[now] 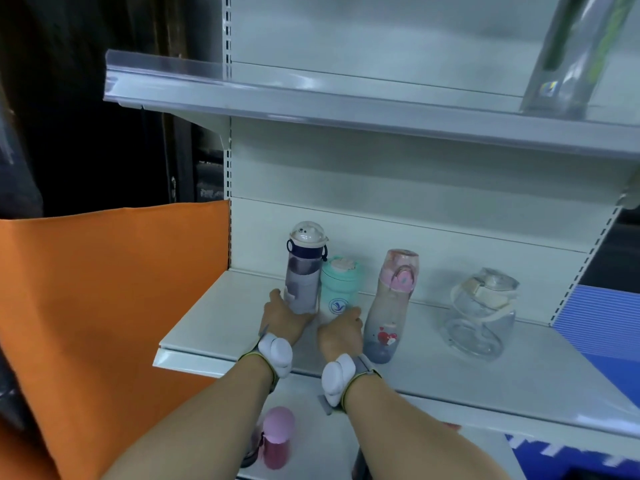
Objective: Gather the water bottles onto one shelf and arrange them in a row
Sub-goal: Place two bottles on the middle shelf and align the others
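Several bottles stand on the middle shelf (214, 317). My left hand (282, 318) grips the base of a grey bottle with a white bear-shaped lid (304, 271). My right hand (341, 332) grips the base of a mint-green bottle (339, 289) right beside it; the two bottles touch. To the right stands a tall pink bottle with a heart print (391, 306), then a round clear bottle with a strap (481, 313). On the shelf below, a pink bottle (277, 438) shows between my forearms. A clear bottle (575, 53) stands on the upper shelf at the top right.
The upper shelf's edge (311, 109) overhangs the bottles. An orange panel (104, 306) flanks the shelving on the left and a blue panel (602, 327) on the right. White trackers sit on both wrists. A dark object shows at the lower shelf's left, beside the pink bottle.
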The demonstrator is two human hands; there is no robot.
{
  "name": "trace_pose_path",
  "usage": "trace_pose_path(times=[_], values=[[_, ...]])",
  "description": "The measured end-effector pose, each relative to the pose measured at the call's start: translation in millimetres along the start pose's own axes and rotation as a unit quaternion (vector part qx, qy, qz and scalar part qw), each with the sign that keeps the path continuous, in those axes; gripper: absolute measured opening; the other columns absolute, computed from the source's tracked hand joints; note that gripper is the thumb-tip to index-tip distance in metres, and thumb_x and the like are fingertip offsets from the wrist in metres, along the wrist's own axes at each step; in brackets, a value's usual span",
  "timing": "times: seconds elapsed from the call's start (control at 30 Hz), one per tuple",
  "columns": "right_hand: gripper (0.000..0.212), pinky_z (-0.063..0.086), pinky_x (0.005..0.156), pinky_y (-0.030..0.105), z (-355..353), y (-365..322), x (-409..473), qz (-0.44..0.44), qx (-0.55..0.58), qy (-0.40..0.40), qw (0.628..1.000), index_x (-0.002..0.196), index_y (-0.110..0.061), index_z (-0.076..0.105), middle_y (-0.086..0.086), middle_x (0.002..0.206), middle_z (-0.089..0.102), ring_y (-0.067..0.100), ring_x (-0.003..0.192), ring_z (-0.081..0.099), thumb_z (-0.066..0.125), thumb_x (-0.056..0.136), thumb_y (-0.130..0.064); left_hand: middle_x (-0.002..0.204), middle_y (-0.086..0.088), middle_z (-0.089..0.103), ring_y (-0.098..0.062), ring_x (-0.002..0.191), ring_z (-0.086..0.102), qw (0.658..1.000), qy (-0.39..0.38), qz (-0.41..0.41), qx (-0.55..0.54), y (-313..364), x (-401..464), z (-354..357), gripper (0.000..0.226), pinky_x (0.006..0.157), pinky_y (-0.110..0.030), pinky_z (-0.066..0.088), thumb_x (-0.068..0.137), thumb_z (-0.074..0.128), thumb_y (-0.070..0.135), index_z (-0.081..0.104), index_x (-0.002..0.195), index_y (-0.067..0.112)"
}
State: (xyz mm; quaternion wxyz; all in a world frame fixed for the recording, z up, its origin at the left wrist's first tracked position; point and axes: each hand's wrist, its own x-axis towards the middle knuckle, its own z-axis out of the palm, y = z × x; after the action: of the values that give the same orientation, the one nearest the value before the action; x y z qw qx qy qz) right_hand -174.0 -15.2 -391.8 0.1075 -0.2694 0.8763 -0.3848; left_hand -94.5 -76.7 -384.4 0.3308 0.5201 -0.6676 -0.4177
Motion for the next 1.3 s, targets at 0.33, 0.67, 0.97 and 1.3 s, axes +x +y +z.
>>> trace_pose_path(times=[0.33, 0.67, 0.97, 1.3], values=[[0.024, 0.044, 0.074, 0.027, -51.4, 38.2, -39.5, -0.042, 0.007, 0.078, 0.996, 0.108, -0.011, 0.068, 0.011, 0.11, 0.069, 0.03, 0.105, 0.063, 0.054, 0.089, -0.014, 0.106, -0.01, 0.061, -0.029, 0.1, 0.059, 0.989, 0.019, 0.148, -0.003, 16.9, -62.7, 35.3, 0.034, 0.082, -0.03, 0.047, 0.078, 0.066, 0.014, 0.059, 0.111, 0.009], [0.053, 0.047, 0.084, 0.044, -138.4, 96.1, 19.1, 0.109, 0.114, 0.284, 0.946, 0.119, 0.004, 0.048, 0.026, 0.121, 0.049, 0.041, 0.106, 0.052, 0.071, 0.072, -0.006, 0.126, -0.014, 0.045, -0.033, 0.118, 0.047, 0.996, -0.018, 0.07, 0.044, 51.1, -96.8, 121.3, 0.08, 0.09, -0.041, 0.048, 0.072, 0.074, 0.034, 0.033, 0.138, 0.014], [0.131, 0.022, 0.115, 0.045, -188.1, 139.8, 107.8, 0.209, 0.139, 0.153, 0.956, 0.156, -0.02, -0.005, 0.016, 0.159, 0.014, 0.029, 0.145, 0.022, 0.087, 0.066, -0.044, 0.12, -0.014, 0.045, -0.036, 0.108, 0.054, 0.997, 0.042, 0.02, 0.066, 66.2, -86.3, 149.8, 0.072, 0.086, -0.043, 0.05, 0.077, 0.069, 0.03, 0.033, 0.138, 0.024], [0.117, 0.037, 0.1, 0.042, -164.9, 135.7, 115.5, 0.111, 0.09, 0.152, 0.978, 0.146, -0.014, 0.023, 0.017, 0.138, 0.04, 0.034, 0.126, 0.041, 0.09, 0.056, -0.045, 0.112, -0.016, 0.055, -0.037, 0.1, 0.06, 0.991, 0.119, -0.008, 0.053, 62.4, -77.9, 145.8, 0.048, 0.083, -0.042, 0.052, 0.078, 0.068, 0.026, 0.043, 0.114, 0.008]])
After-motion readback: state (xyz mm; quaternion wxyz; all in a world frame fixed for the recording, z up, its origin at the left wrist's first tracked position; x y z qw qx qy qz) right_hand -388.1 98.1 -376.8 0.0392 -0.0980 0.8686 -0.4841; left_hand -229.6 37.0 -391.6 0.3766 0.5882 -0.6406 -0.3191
